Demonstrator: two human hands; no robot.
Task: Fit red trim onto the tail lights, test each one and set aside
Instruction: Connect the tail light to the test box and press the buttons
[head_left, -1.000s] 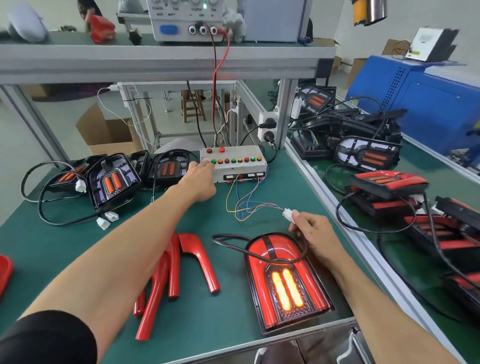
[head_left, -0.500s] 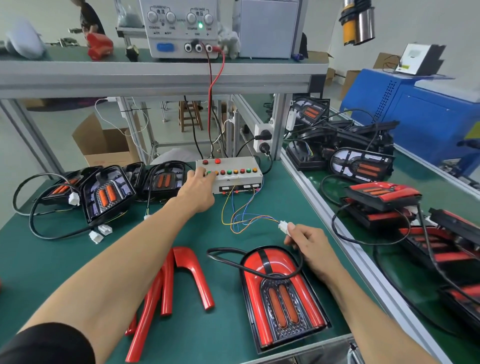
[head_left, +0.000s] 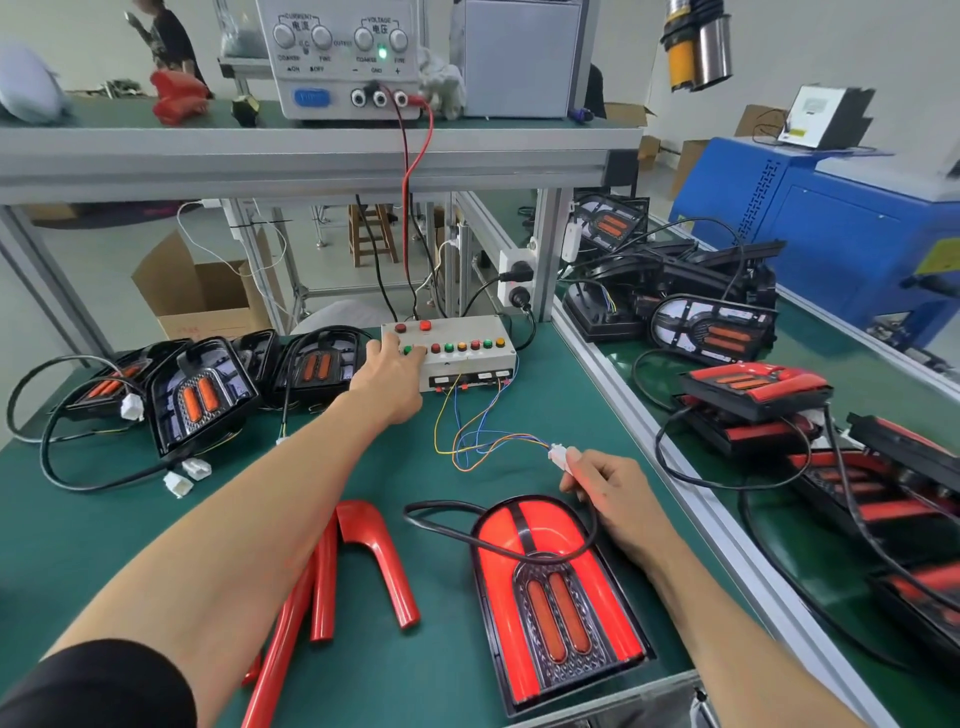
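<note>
Testing: I am running a trimmed tail light (head_left: 556, 597) through the button box (head_left: 451, 349); its red band glows, the twin bars look unlit.
Left hand (head_left: 390, 378): fingers reach onto the box's left buttons; I cannot tell exactly which one they press.
Right hand (head_left: 605, 491): fingertips pinched on the white plug (head_left: 558, 457), joined to the box's coloured wires.
Tail light: just below my right fingers, its black cable (head_left: 498, 540) looping across its face.
Done: trimmed lights (head_left: 753, 387) stacked well right of my right hand.
Left: untrimmed lights (head_left: 200, 395) left of my left fingers; loose red trim (head_left: 382, 556) between my forearms.
Room: open green mat (head_left: 93, 530) near my left forearm; bench edge (head_left: 613, 696) close below the light.
</note>
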